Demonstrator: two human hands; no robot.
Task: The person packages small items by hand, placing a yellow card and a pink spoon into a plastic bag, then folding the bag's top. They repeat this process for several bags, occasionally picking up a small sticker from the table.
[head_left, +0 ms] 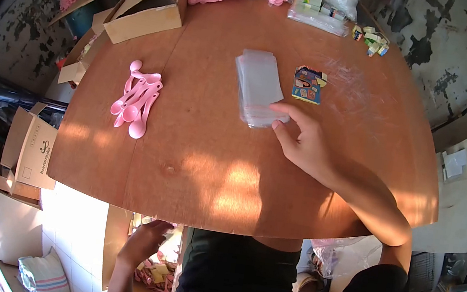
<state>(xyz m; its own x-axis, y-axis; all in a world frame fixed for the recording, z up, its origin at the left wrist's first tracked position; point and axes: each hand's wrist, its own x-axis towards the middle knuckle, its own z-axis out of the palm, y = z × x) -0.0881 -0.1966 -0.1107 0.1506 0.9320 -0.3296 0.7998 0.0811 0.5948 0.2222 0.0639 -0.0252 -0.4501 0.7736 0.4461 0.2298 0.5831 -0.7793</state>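
From the head camera, the right hand [301,142] reaches in from 5 o'clock to the middle of the round tabletop [199,177], where a stack of clear sleeves [257,83] lies flat. Its forefinger rests on the stack's near end with the thumb tucked against the edge, a light pinch on the topmost sleeves, the other fingers curled loosely. The likely trouble is that the sleeves look slick and cling together, so a pinch this shallow could lift several at once or fan the pile sideways. The small printed cards [308,85] lie just beside the stack at 2 o'clock, and a sliding sleeve or the wrist could nudge them. The left hand [144,240] is down below the tabletop's near rim at 7 o'clock, beside something pinkish; whether it is clenched or released cannot be told, and working there out of sight it could fumble. The loose pink spoons [136,99] lie at 9 o'clock, well apart from the right hand. As for containers, the open cardboard box [145,11] at 11 o'clock lies on its side, its inside too shadowed to read. The clear bag [319,13] at 1 o'clock holds small coloured cartons, with more little cartons [371,40] loose next to it.
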